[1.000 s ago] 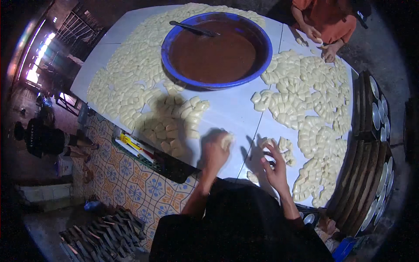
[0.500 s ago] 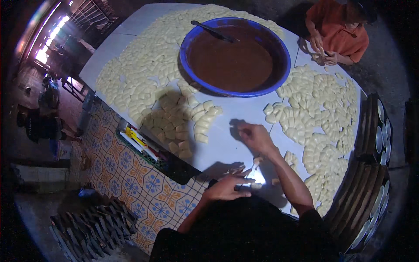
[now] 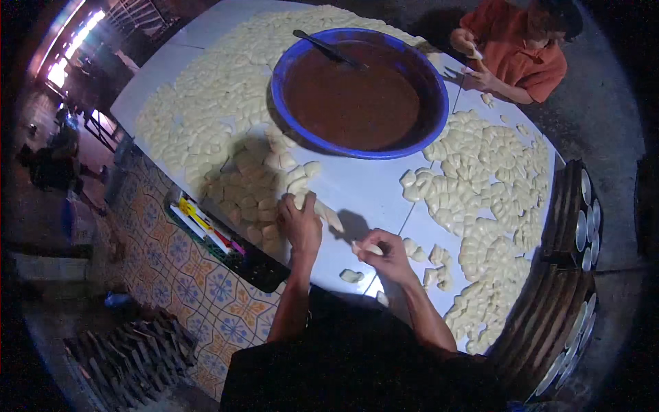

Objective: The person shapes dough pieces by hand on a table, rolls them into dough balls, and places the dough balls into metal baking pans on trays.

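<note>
My left hand [image 3: 300, 226] is at the near edge of the left spread of pale dough pieces [image 3: 206, 103], fingers curled on a piece, partly in shadow. Lower and to its right, my right hand [image 3: 386, 255] pinches a small pale dough piece [image 3: 358, 248] above the white tiled table [image 3: 364, 189]. A few loose pieces lie beside and below that hand. Another mass of cut dough [image 3: 473, 199] covers the table's right side. A blue basin [image 3: 360, 152] of brown liquid stands beyond my hands, with a dark utensil [image 3: 322, 47] resting across its rim.
A co-worker in orange [image 3: 515, 72] handles dough at the far right corner. Dark stacked trays with metal tins [image 3: 573, 226] stand along the right side. A crate of coloured implements [image 3: 209, 230] is under the left edge; firewood [image 3: 130, 357] lies on the floor at lower left.
My left hand has moved up from the near edge onto the left dough spread. My right hand has drawn back toward me from mid-table. The co-worker's hands have shifted.
</note>
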Demonstrator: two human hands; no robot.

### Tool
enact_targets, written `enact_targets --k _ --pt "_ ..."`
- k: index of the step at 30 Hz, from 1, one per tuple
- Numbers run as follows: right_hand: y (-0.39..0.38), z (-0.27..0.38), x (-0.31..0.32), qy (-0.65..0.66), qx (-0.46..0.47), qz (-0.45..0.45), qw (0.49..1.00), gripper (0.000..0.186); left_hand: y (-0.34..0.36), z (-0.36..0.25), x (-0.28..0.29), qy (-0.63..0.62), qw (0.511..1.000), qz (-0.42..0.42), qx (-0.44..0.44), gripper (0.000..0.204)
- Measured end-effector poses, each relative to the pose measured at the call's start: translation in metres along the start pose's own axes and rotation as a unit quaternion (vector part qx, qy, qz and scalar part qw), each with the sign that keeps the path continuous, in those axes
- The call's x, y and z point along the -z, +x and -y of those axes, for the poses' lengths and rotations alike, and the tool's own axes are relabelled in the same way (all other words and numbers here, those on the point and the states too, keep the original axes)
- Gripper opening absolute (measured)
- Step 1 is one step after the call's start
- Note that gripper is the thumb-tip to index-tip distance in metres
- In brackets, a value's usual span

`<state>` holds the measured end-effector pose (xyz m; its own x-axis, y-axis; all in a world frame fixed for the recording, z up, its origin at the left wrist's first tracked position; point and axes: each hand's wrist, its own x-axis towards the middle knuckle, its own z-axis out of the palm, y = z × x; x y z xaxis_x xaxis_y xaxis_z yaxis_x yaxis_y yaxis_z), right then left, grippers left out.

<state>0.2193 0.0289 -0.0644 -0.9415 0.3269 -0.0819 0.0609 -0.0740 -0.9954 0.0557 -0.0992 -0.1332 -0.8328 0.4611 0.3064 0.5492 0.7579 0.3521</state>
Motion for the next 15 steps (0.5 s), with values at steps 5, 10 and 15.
enact_targets --k 5,10,15 --pt "-0.044 0.021 0.048 0.154 0.012 -0.002 0.988 0.031 0.016 0.003 -0.004 -0.039 0.996 -0.08 0.025 0.029" --pt "-0.016 0.018 0.015 -0.276 0.071 -0.077 0.955 0.044 -0.029 -0.021 0.022 -0.392 0.92 -0.003 -0.011 0.023" --pt "-0.018 0.018 -0.016 -0.168 -0.052 -0.022 0.984 0.037 -0.064 -0.058 0.068 -0.337 0.936 0.094 -0.041 0.033"
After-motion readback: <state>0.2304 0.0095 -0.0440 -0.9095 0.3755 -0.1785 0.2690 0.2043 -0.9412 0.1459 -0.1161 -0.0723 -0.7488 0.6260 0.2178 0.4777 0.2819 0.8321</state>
